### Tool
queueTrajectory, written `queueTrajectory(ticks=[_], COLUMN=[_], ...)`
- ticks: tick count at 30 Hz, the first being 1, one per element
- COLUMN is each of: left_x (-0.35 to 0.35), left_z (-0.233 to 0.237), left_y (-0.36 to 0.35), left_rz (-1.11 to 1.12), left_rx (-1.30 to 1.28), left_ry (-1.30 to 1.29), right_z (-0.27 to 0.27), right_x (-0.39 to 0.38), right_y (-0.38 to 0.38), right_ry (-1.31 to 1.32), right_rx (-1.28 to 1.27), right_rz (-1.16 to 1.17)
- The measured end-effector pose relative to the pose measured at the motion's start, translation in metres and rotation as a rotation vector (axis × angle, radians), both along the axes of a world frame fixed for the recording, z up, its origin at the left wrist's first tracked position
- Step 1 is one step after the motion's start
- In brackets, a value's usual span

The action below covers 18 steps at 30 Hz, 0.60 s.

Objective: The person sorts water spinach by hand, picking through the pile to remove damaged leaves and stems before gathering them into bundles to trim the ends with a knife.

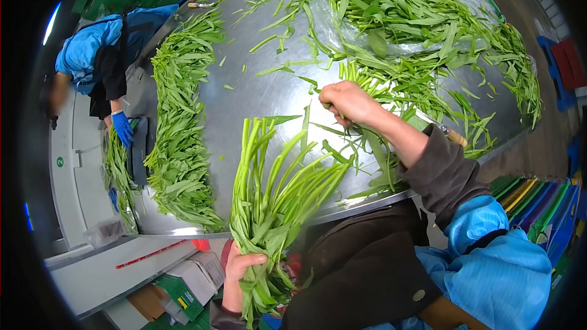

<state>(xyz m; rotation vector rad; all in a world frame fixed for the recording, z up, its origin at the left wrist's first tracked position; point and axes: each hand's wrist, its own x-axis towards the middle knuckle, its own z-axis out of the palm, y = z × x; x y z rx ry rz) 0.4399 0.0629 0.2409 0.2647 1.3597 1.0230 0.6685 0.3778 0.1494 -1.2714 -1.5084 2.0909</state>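
My left hand [240,264] is closed round the leafy lower part of a bunch of water spinach [263,189], at the table's near edge. The cut stems fan upward from it. Over the metal table, my right hand [350,102] is closed, with a bit of green stem and leaf showing at its fingers; most of what it grips is hidden. Loose leaves lie below that hand. A knife with a wooden handle [454,135] rests beside my right forearm.
A large heap of water spinach [391,6] lies on plastic sheeting at the back. Neat bunches [183,116] line the left side of the metal table [244,85]. Another wooden handle [200,5] lies at the far edge. A co-worker's blue-gloved hand [122,128] holds greens at left.
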Motion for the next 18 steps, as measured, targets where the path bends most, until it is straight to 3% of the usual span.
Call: queueTrajectory(ticks=[1,3,4,6,13,16,18], left_x=[0.002,0.007,0.008,0.006,0.006,0.004,0.0], left_z=[-0.001,0.0,0.0,0.0,0.005,0.004,0.001], left_y=[-0.002,0.001,0.003,0.004,0.001,-0.004,-0.009], left_rz=[0.029,0.025,0.023,-0.003,0.039,0.061,0.082], left_rx=[-0.006,-0.015,-0.022,-0.03,0.013,-0.005,-0.027], left_ry=[-0.025,-0.038,-0.048,-0.052,-0.043,-0.041,-0.04], right_z=[0.003,0.012,0.023,0.046,0.029,0.02,0.016], right_x=[-0.002,-0.012,-0.018,-0.03,-0.048,-0.059,-0.07], right_y=[-0.001,-0.01,-0.018,-0.033,-0.018,-0.019,-0.021], right_ry=[-0.001,-0.031,-0.034,0.198,0.176,0.201,0.058], right_rx=[0.001,1.492,1.49,1.227,1.198,1.325,1.486], right_rz=[0.0,-0.203,-0.204,0.13,0.484,0.531,0.557])
